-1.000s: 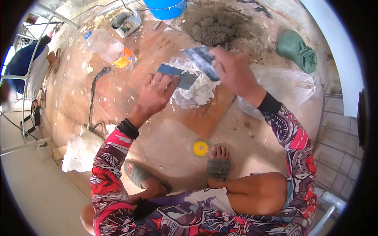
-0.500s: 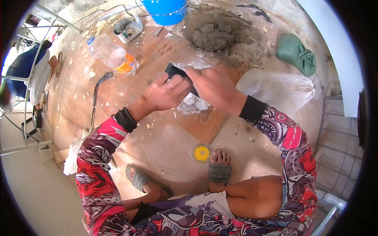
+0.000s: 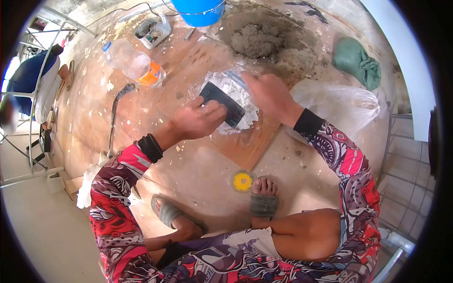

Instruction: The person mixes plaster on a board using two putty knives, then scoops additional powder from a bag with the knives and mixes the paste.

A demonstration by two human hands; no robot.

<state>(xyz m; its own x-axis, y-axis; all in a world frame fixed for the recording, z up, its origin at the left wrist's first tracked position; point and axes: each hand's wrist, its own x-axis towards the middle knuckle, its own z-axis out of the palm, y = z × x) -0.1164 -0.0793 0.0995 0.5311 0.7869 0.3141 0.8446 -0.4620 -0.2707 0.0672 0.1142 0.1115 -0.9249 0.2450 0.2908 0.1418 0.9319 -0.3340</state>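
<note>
My left hand (image 3: pixel 200 117) grips a dark, flat rectangular plate (image 3: pixel 224 107) by its near-left edge, fingers curled. The plate is tilted above a heap of white powder (image 3: pixel 247 101), which lies on a brown board (image 3: pixel 247 153). My right hand (image 3: pixel 271 96) is closed on a thin grey flat blade (image 3: pixel 235 79), held just beyond the plate's upper right side and apart from it. The blade's handle end is hidden in my fingers.
A plastic bottle (image 3: pixel 132 63), cut-open container (image 3: pixel 152 34) and blue bucket (image 3: pixel 198 12) stand beyond. Grey mortar (image 3: pixel 259 40) is heaped behind the board. At right are a green sack (image 3: pixel 355 62) and clear plastic bag (image 3: pixel 337 104). A yellow disc (image 3: pixel 243 181) lies by my foot.
My right hand has drawn away to the right from the plate, carrying the grey blade. The plate now shows its broad face, still in my left hand, and more of the white powder is visible.
</note>
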